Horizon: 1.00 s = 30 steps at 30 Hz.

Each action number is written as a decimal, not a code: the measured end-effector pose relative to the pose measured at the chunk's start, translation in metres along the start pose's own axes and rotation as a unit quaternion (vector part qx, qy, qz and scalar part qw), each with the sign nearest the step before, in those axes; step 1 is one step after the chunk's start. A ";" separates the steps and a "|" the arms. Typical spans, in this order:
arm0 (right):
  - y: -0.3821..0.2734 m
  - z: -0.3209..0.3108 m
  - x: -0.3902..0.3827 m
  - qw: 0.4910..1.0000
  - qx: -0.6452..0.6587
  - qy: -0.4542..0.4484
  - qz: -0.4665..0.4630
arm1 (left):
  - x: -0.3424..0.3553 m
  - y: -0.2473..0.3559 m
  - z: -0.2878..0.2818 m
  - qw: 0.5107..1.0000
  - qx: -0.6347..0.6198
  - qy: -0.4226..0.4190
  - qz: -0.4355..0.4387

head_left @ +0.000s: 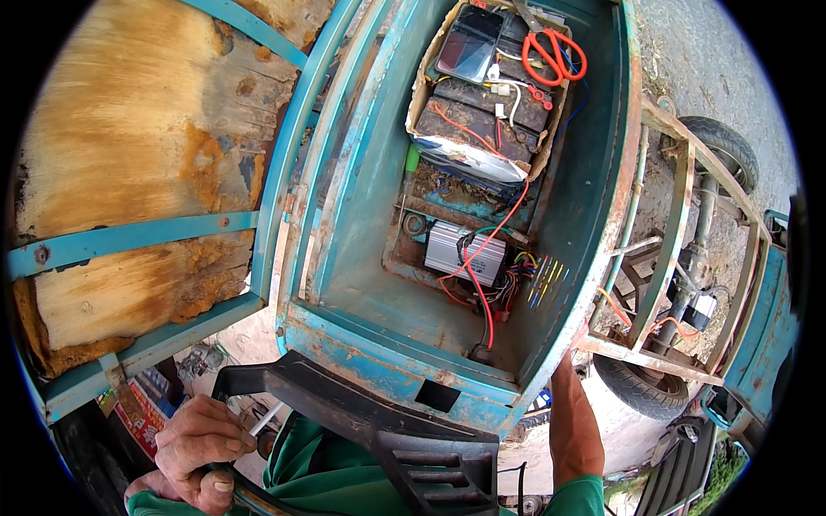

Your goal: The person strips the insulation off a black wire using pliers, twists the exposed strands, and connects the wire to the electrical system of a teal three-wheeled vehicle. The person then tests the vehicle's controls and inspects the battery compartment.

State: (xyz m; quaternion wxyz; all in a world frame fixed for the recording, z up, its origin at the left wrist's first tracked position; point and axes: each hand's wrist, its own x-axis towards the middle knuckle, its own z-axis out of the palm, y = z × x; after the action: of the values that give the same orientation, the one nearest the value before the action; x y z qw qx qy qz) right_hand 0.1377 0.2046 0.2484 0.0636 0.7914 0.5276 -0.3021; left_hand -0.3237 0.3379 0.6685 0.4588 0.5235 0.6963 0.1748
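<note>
At the lower left, my left hand [202,447] is closed, with a white cigarette [268,419] sticking out from its fingers. Its thumb lies by the curved end of a black plastic trim piece [331,396], which crosses in front of my green clothes. My right forearm [572,421] reaches up along the right outer side of a blue metal box [361,335]; the fingers are hidden behind that side. Inside the box sit a silver finned controller [465,254] with a bundle of coloured wires [520,267] and a red wire [482,301] lying over it.
A worn carton [542,163] of dark batteries [473,116] stands at the box's far end. On top lie a phone [469,43] and red-handled scissors [553,56]. A stained wooden panel [129,129] leans open at left. A rusty frame [680,258] with wheels [645,383] extends right.
</note>
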 end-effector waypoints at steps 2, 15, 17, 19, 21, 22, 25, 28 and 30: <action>0.014 0.013 0.001 0.999 0.038 -0.001 0.020 | 0.001 0.001 -0.001 1.000 -0.001 -0.005 0.000; -0.042 -0.021 0.000 0.999 -0.014 0.032 0.023 | -0.001 -0.001 0.001 1.000 -0.011 0.008 -0.003; -0.040 -0.020 0.001 0.999 -0.015 0.023 0.029 | -0.002 -0.001 0.002 1.000 -0.010 0.011 -0.006; -0.040 -0.021 0.001 0.999 -0.017 0.015 0.035 | -0.001 -0.001 0.001 1.000 -0.009 0.009 -0.009; -0.041 -0.022 0.001 0.999 -0.019 0.010 0.038 | -0.001 0.000 0.002 1.000 -0.005 0.008 -0.009; -0.041 -0.023 0.001 0.999 -0.020 0.008 0.038 | 0.000 0.000 0.002 1.000 -0.003 0.008 -0.009; -0.037 -0.020 0.001 0.999 -0.023 0.008 0.033 | 0.000 0.000 0.002 1.000 -0.005 0.011 -0.007; -0.037 -0.019 0.001 0.999 -0.018 0.016 0.024 | -0.001 -0.003 -0.003 1.000 -0.005 -0.012 0.014; -0.038 -0.020 0.000 0.999 -0.016 0.021 0.019 | 0.001 -0.003 -0.005 1.000 -0.006 -0.021 0.017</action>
State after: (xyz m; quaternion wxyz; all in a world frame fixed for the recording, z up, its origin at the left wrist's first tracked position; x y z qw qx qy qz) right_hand 0.1131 0.2297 0.2727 0.0709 0.8062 0.5184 -0.2761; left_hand -0.3298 0.3385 0.6689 0.4731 0.5363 0.6764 0.1762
